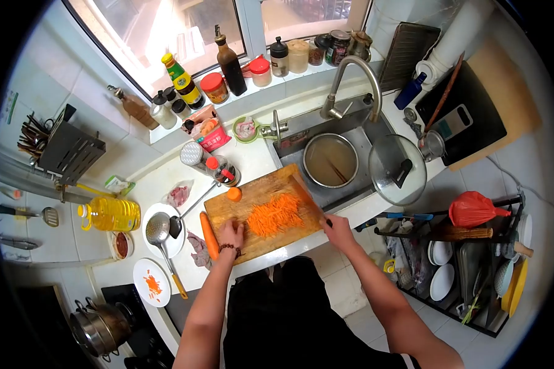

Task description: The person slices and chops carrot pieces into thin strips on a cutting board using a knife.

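My right hand (337,232) is closed round the handle of a kitchen knife (306,195), whose blade stands along the right part of the wooden cutting board (258,247). A heap of shredded carrot (274,215) lies left of the blade. My left hand (231,235), with a beaded bracelet at the wrist, rests at the board's left front, its thumb apart from the fingers and nothing visible in it. Beside it a whole carrot (208,234) lies along the board's left edge. A cut carrot piece (234,194) sits near the board's back left corner.
Behind the board, a sink (363,144) holds a pot (330,161) of cloudy water; a glass lid (397,170) leans at its right. At left are a plate (156,242) with a skimmer (159,226), another plate (143,295) with carrot bits, and an oil jug (114,214).
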The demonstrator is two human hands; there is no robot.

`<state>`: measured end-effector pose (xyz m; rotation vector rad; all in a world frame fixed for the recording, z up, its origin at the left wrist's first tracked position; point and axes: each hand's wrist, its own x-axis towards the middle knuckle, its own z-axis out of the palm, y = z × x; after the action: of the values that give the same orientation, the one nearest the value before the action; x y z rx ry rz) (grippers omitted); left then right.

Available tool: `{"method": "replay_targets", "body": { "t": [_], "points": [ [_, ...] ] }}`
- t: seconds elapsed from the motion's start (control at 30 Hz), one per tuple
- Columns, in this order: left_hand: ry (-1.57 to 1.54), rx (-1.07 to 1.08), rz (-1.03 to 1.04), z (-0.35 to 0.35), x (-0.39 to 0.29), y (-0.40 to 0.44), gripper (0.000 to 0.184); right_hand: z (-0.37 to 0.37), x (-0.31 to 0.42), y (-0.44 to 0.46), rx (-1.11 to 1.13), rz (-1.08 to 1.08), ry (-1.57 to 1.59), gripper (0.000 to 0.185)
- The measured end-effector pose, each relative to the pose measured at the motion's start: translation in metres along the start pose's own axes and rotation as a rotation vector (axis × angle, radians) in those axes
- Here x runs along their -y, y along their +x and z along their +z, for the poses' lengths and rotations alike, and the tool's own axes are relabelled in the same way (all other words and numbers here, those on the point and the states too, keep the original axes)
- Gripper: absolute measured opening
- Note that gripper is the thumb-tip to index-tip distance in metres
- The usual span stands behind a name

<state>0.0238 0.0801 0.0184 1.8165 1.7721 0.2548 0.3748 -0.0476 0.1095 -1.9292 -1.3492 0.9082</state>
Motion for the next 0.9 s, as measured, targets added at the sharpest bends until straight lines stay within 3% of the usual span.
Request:
{"method": "replay_targets", "body": {
  "t": [0.03, 0.13, 0.17, 0.27, 0.3, 0.4, 0.5, 0.67, 0.73, 0.83, 0.9],
  "points": [
    [-0.054, 0.05, -0.122, 0.007, 0.001, -0.005, 0.058, 0.001, -0.007, 0.011, -0.032, 0.059, -0.017, 0.023],
    [0.095, -0.017, -0.185, 0.028, -0.01, -0.015, 0.064, 0.001, -0.01, 0.03, -0.064, 0.069, -0.035, 0.023],
    [-0.079, 0.112, -0.227, 0.048, 0.011, -0.003, 0.067, 0.005, -0.01, 0.033, -0.06, 0.057, -0.111, 0.022],
    [-0.187, 0.25, -0.259, 0.05, -0.017, -0.003, 0.064, 0.016, -0.003, 0.037, -0.023, 0.051, -0.207, 0.021],
    [-0.217, 0.135, -0.217, 0.042, -0.039, -0.014, 0.047, 0.022, 0.0, 0.035, 0.005, 0.076, -0.214, 0.021],
    [-0.422, 0.055, -0.101, 0.09, 0.019, -0.005, 0.043, 0.041, 0.002, 0.025, 0.049, 0.074, -0.199, 0.021],
    [-0.326, 0.029, -0.168, 0.037, -0.007, -0.029, 0.042, 0.046, 0.002, 0.024, 0.061, 0.048, -0.193, 0.021],
    [-0.243, -0.05, -0.295, -0.002, 0.007, -0.035, 0.044, 0.033, 0.002, 0.03, 0.005, 0.047, -0.107, 0.024],
    [-0.2, -0.138, -0.161, -0.009, 0.014, -0.023, 0.043, 0.026, 0.001, 0.031, 0.071, 0.013, -0.167, 0.026],
    [-0.05, -0.213, 0.019, -0.021, 0.001, 0.011, 0.058, 0.019, 0.011, 0.021, 0.03, 0.016, -0.068, 0.024],
    [0.016, -0.138, 0.02, -0.039, -0.029, 0.041, 0.062, 0.016, 0.019, 0.007, -0.027, 0.039, 0.002, 0.023]
  ]
}}
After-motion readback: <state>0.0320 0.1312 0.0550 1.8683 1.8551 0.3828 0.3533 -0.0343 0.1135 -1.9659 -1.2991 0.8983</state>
